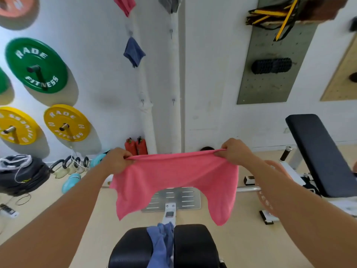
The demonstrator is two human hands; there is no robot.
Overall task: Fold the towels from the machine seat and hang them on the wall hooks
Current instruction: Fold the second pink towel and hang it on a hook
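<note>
Pink towel (173, 176) stretched wide in the air, corners drooping, blue towel (160, 246) crumpled on black seat (195, 246)

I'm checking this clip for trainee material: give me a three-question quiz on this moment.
1. True or false: the pink towel is held by both the left hand and the right hand.
2. What colour is the towel left on the machine seat? A) grey B) blue C) pink
3. Fill in: the two wall hooks at the bottom of the wall row are ____.

Key: 1 true; 2 B, the blue towel; 3 empty.
</note>
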